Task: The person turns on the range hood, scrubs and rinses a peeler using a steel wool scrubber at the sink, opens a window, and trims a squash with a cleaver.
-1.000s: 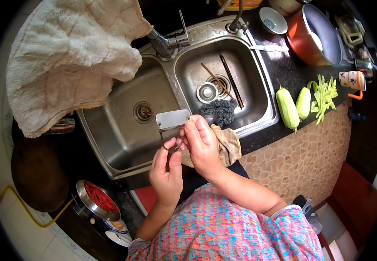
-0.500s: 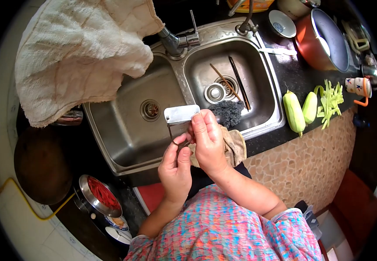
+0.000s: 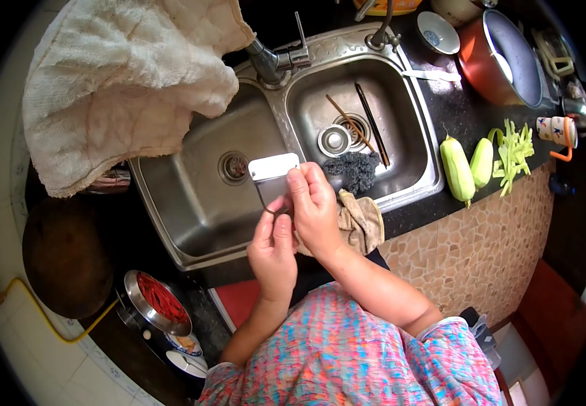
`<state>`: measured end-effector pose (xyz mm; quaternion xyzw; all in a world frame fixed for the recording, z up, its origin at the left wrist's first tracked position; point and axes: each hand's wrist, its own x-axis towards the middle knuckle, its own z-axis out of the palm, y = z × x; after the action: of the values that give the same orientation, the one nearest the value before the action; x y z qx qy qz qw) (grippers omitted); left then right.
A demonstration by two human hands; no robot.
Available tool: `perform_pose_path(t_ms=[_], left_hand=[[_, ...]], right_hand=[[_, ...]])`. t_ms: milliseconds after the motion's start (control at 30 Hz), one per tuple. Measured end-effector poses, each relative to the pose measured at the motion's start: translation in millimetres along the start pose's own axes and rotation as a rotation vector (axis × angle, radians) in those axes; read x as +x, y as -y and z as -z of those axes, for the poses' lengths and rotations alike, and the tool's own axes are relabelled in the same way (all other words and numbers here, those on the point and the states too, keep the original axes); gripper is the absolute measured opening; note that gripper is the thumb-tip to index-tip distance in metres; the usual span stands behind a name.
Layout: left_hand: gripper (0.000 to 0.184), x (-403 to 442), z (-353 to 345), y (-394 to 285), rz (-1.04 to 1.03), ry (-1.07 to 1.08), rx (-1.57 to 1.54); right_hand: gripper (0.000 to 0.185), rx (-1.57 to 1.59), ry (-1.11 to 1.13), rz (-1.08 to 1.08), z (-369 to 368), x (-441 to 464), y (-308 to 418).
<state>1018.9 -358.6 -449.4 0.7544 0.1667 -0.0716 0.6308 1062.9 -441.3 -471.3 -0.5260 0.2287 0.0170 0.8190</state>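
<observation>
A flat, silvery-white rectangular piece (image 3: 274, 167) with rounded corners hangs over the sink's left basin; I cannot make out its exact kind. My right hand (image 3: 317, 213) pinches its right end between thumb and fingers. From its left end a thin dark strip runs down, and the fingertips of my left hand (image 3: 273, 254) are closed around the lower part of that strip. Just beyond my right hand lies a dark mesh scrubber (image 3: 352, 170) in the right basin. A beige cloth (image 3: 362, 223) is draped over the sink's front edge, beside my right wrist.
The double sink (image 3: 191, 233) has a faucet (image 3: 276, 64) between its basins. Chopsticks (image 3: 373, 125) and a metal strainer (image 3: 334, 140) lie in the right basin. Pale green gourds (image 3: 457, 169), shredded peelings (image 3: 511, 155) and a red pot (image 3: 480, 64) stand right. A towel (image 3: 130, 88) hangs upper left.
Both hands stay closed on the silvery piece and its strip. The right hand and the piece have shifted slightly left and up in view; the piece now looks brighter.
</observation>
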Motion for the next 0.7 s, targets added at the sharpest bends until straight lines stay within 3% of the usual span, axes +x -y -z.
perform_pose_path(t_ms=[67,133,267,333,367,500,600,700], left_hand=[[0.032,5.8,8.8,-5.7,0.203,0.04,-0.193],[0.034,11.0,13.6,-8.7,0.202,0.009,-0.251],[0.035,10.0,27.8,-17.7,0.23,-0.003,-0.363],[0.038,8.1,28.9,-20.7,0.255,0.037,-0.413],[0.038,7.4,28.5,-23.4,0.256,0.035,-0.414],[0.044,5.1,29.0,-31.4,0.321,0.097,-0.52],[0.046,3.9,36.0,-32.0,0.303,0.162,-0.546],[0.047,4.9,42.8,-27.4,0.278,0.211,-0.596]], right_hand=[[0.019,-0.063,0.094,-0.054,10.0,8.7,-6.0],[0.028,-0.125,0.11,-0.086,30.2,18.1,2.3],[0.038,-1.309,0.078,0.115,110.4,50.2,-25.9],[0.045,-1.573,0.116,-0.101,125.4,60.0,-38.8],[0.049,-1.511,0.16,-0.231,135.0,69.3,-55.0],[0.052,-1.665,0.23,-0.387,129.0,88.5,-78.8],[0.044,-1.738,0.185,-0.333,143.2,101.2,-105.5],[0.033,-1.588,0.156,-0.104,159.1,103.6,-94.6]])
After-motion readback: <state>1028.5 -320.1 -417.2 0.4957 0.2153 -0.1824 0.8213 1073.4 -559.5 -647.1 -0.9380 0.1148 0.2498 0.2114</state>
